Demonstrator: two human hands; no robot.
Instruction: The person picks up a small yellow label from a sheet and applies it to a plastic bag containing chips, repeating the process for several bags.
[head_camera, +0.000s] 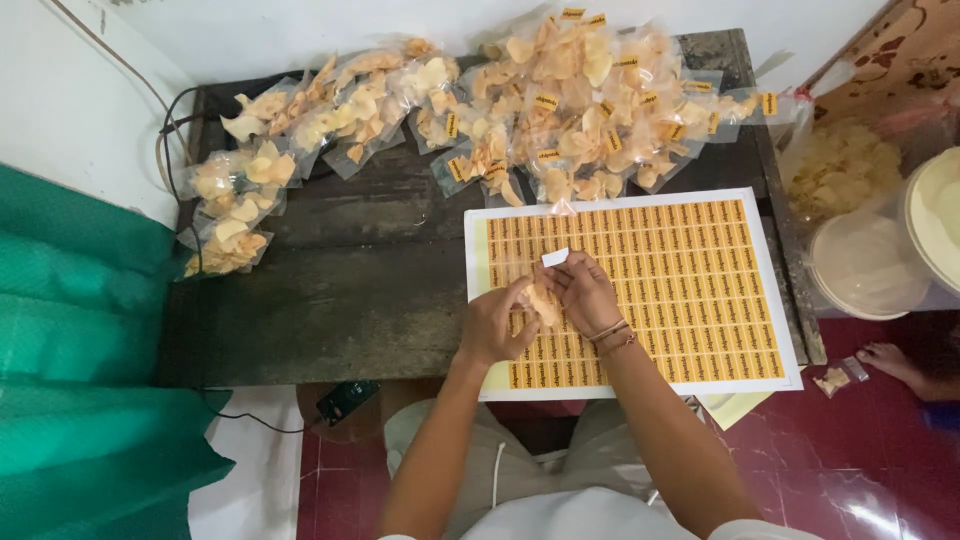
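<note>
My left hand (495, 325) and my right hand (583, 290) meet over a sheet of orange stickers (700, 290) lying on a dark wooden table (360, 300). Between them they hold a small clear packet of pale chips (541, 303). The fingers of my right hand also pinch a small white slip (555, 257) above the packet. A long pile of similar chip packets (480, 100), many with an orange sticker, lies across the far side of the table.
A green cloth (80, 380) hangs at the left. White lidded tubs (880, 260) and a bag of loose chips (840, 170) stand at the right. Another person's foot (895, 362) rests on the red floor. A black cable (175, 140) runs along the table's left edge.
</note>
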